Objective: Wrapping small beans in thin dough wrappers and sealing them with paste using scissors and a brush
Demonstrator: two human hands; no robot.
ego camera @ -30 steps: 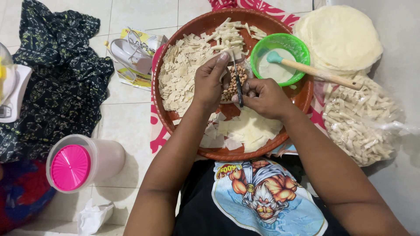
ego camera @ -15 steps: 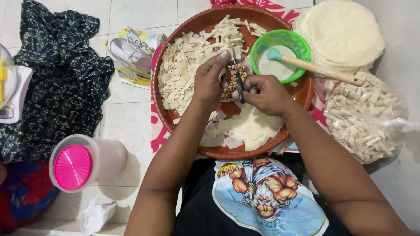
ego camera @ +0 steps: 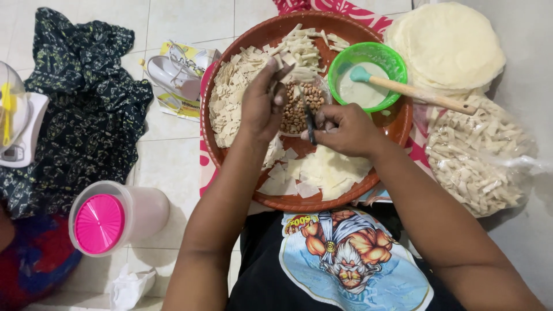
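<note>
On the pale tiled floor we sit over a round brown tray of dough strips, our left hand pinching a strip above the peanuts, our right hand clamped on a dark blade, ready for careful wrapping.

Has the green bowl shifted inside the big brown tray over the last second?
No. The green bowl sits at the same upper right spot against the rim of the brown tray, spoon handle pointing right.

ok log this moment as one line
left hand: over peanut dish, pinching small piece | right hand: holds thin dark tool | brown tray: cut dough strips, green bowl
</note>
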